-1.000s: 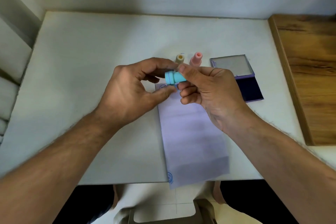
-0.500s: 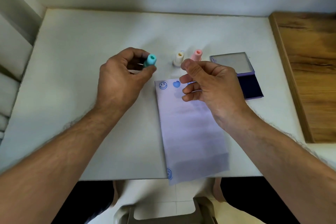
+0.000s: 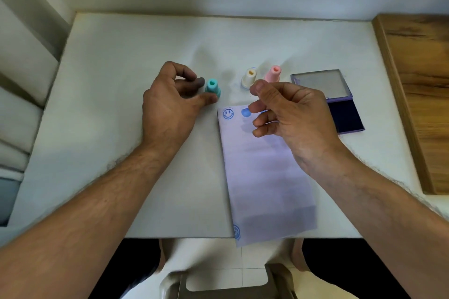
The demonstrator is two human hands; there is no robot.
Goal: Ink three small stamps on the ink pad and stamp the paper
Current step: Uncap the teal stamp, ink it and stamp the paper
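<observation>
A teal stamp [image 3: 213,88] stands upright on the white table [image 3: 121,80], left of the paper. My left hand [image 3: 170,104] is just beside it, thumb touching its base and index finger a little off its neck. A cream stamp [image 3: 249,77] and a pink stamp [image 3: 273,74] stand side by side behind the paper [image 3: 267,165]. The paper's top edge shows a blue smiley print [image 3: 228,113] and a solid blue print [image 3: 246,112]. My right hand [image 3: 291,114] hovers over that edge, fingers loosely curled and holding nothing. The ink pad [image 3: 345,114] lies open at the right.
The paper hangs over the table's front edge and has another blue print [image 3: 236,230] at its lower left corner. A wooden surface [image 3: 418,92] adjoins the table on the right. A chair [image 3: 218,281] is below the front edge. A wall runs along the back.
My left hand took the teal stamp from between both hands, carried it left and set it down upright on the table. My right hand stayed over the paper's top edge.
</observation>
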